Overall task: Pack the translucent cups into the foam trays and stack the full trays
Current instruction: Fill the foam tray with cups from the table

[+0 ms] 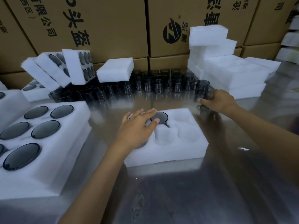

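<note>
Head view: looking down on a shiny steel table point(186, 191), with a white six-pocket foam tray point(181, 143) lying at its middle

Left hand point(139, 126) resting fingers outstretched, relaxed, over the tray's far-left pockets, fingertips touching a smoky translucent cup point(160, 118) sitting in the far-middle pocket with its handle poking toward the near side; remaining visible pockets holding nothing

Right hand point(218, 101) reaching out beyond the tray's far-right corner, fingers curling around another dark translucent cup point(204, 103), blurred and mostly hidden by the hand

Standing along the back in tight rows, a crowd of loose smoky cups point(153, 84), a plain foam block point(115, 71) lying on top of them

Stacking up at the left, full foam trays point(37, 139) showing dark round cup bottoms, more full trays leaning point(61, 68) behind them

Piling at the right, empty white foam trays point(229, 73)

Rising behind everything, brown cardboard cartons point(105, 26) bearing black Chinese print, "有限公司" and "头盔" being legible, plus a round black logo with a Z-like mark point(171, 33)
</note>
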Motion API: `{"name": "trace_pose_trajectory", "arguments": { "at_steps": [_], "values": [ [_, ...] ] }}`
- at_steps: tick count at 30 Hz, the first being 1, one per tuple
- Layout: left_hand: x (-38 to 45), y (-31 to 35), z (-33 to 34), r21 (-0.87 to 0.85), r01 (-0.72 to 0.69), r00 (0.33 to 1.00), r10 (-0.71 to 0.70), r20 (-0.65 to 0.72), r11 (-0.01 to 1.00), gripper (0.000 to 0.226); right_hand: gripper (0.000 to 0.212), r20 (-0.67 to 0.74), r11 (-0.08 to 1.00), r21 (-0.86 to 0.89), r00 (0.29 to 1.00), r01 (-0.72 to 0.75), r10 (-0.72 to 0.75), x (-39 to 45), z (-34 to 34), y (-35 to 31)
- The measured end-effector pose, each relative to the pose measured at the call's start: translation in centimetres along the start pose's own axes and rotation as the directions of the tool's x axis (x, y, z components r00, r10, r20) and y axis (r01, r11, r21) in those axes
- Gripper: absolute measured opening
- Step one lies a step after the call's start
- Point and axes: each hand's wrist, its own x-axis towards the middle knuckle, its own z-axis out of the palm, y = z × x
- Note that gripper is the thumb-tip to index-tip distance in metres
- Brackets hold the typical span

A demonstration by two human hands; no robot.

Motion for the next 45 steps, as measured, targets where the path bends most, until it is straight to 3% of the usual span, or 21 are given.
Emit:
{"name": "trace_pose_trajectory", "arguments": {
  "at_steps": [4, 8, 11, 14, 16, 20, 23, 26, 31, 40, 45],
  "values": [
    [-0.3, 0.3, -0.4, -0.070, -0.002, 1.000, 0.001, -0.019, 0.998, 0.043, 0.037, -0.088, 0.989, 0.113, 0.992, 0.097, -0.087, -2.7, -1.4, -1.2],
    [-1.1, 1.5, -1.9, -0.439, -0.020, 0.987, -0.051, -0.150, 0.898, 0.038, 0.032, -0.156, 0.894, 0.144, 0.902, 0.424, -0.403, -6.2, -4.7, -3.9],
    [-0.8, 3.2, -3.0, -0.580, -0.090, 0.990, 0.009, -0.141, 0.809, 0.051, 0.020, -0.011, 0.781, 0.219, 0.802, 0.585, -0.597, -9.0, -6.9, -6.1],
    [-0.1, 4.9, -3.7, -0.716, -0.066, 0.995, 0.104, 0.010, 0.695, 0.070, 0.014, 0.140, 0.694, 0.198, 0.681, 0.692, -0.719, -10.5, -7.7, -7.5],
    [0.4, 5.3, -3.9, -0.725, -0.052, 0.979, 0.177, 0.098, 0.687, 0.073, 0.013, 0.197, 0.682, 0.187, 0.653, 0.707, -0.731, -10.6, -7.6, -7.8],
    [1.2, 5.7, -3.2, -0.626, -0.050, 0.980, 0.160, 0.121, 0.778, 0.068, 0.020, 0.222, 0.741, 0.220, 0.707, 0.634, -0.671, -9.7, -6.6, -6.9],
    [2.3, 6.3, -2.2, -0.505, -0.037, 0.997, 0.064, 0.036, 0.862, 0.076, 0.031, 0.123, 0.748, 0.303, 0.755, 0.590, -0.645, -9.4, -5.5, -6.4],
    [3.5, 6.7, -1.1, -0.399, -0.036, 0.998, 0.011, -0.065, 0.916, 0.063, 0.042, 0.005, 0.707, 0.506, 0.818, 0.494, -0.575, -9.4, -4.8, -6.1],
    [4.2, 7.3, 0.5, -0.333, -0.025, 0.993, -0.015, -0.118, 0.942, 0.056, 0.019, 0.077, 0.744, 0.530, 0.850, 0.408, -0.521, -9.4, -4.0, -4.7],
    [4.6, 6.6, 0.6, -0.332, -0.073, 0.997, 0.067, -0.029, 0.940, 0.063, 0.022, 0.046, 0.734, 0.562, 0.871, 0.382, -0.488, -9.6, -3.3, -3.6],
    [4.7, 5.4, -0.2, -0.360, -0.014, 0.983, 0.079, 0.168, 0.933, 0.066, 0.017, 0.087, 0.765, 0.512, 0.862, 0.391, -0.499, -9.6, -2.2, -3.1]
  ]
}}
